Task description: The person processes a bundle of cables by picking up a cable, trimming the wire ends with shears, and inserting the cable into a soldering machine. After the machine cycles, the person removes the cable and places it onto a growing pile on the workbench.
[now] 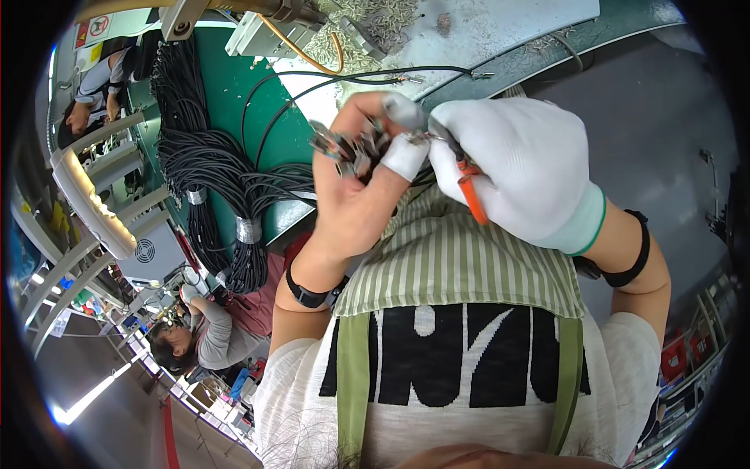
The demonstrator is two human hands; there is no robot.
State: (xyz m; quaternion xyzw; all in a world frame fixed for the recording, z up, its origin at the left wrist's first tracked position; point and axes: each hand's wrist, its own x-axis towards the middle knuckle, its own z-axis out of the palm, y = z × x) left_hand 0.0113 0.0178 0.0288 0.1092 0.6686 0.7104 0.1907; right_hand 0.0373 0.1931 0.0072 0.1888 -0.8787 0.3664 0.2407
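My left hand (355,199) is bare except for white covers on its thumb and a finger. It is closed round a bunch of cable ends (355,152) with metal tips, blurred by motion. My right hand (519,164), in a white knit glove with a green cuff, grips pliers (471,191) with orange handles. The pliers' jaws meet the left thumb and fingertip, at a small metal end there. Whether the jaws are closed on it is too small to tell. Behind my left hand, black cables (273,184) run off to the left.
Thick bundles of black cable (207,160), bound with silver tape, lie over a green mat (223,78). A metal machine (262,35) and heaps of small clippings (383,23) are on the worktop's far side. A lamp (94,203) stands left. Two other people sit farther left.
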